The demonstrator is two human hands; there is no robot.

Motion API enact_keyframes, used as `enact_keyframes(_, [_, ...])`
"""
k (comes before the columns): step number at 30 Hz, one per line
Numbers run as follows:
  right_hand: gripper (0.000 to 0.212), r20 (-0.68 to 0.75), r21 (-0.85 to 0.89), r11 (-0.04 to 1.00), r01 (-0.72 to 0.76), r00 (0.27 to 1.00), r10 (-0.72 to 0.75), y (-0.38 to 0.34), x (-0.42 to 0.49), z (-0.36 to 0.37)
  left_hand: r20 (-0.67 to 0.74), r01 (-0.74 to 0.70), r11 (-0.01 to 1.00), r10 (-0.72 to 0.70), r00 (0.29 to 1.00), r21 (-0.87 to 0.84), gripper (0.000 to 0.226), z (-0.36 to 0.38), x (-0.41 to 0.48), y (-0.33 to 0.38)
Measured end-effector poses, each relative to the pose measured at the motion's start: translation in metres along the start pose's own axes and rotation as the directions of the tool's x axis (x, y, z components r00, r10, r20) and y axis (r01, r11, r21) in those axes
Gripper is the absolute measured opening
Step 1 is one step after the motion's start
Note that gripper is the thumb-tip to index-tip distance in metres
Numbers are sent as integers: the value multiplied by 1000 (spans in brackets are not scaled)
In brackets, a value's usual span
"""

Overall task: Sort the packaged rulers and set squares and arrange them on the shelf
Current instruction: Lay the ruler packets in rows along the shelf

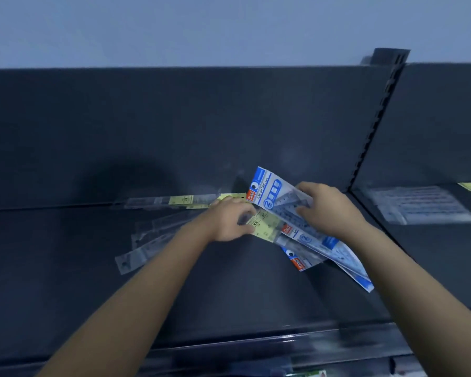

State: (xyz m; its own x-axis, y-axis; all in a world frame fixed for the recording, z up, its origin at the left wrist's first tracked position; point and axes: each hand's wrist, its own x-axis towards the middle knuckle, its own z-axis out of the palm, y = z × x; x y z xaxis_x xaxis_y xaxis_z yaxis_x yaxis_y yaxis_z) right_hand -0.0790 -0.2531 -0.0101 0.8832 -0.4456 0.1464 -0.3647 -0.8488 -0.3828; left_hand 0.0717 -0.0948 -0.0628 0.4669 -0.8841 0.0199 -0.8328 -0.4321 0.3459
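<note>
The dark shelf (93, 268) carries slippery, light, flexible packets. My right hand (326, 208) pinches a set-square pack (272, 191) by its edge; my left hand (229, 221) pinches a yellow-labelled ruler sleeve (264, 224).

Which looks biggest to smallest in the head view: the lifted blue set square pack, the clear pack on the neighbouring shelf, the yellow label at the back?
1. Clear pack and lifted blue set square pack: too alike to rank, and a hand covers part of the blue one.
2. Yellow label, clearly smallest.
</note>
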Motion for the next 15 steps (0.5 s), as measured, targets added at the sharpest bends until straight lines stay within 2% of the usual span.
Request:
enact_keyframes(2, [21,-20,-14,999,-30,999,30,5,-4,0,68,-4,997,0,998,71,41,2,10,3])
enact_keyframes(5, [20,-51,-41,997,-70,996,68,12,-9,-3,138,35,997,-44,989,71,31,2,17,8])
enact_keyframes(7, [23,-20,-61,996,-71,997,70,16,-12,-7,212,74,996,-84,974,54,28,-4,18,13])
enact_keyframes(11, [22,120,-36,996,-84,989,88,19,-13,-10,432,156,982,-94,897,-111,29,-15,14,11])
enact_keyframes(15, [18,144,-8,997,-80,986,81,27,-14,-10,447,192,965,-95,889,-178,25,-31,1,0])
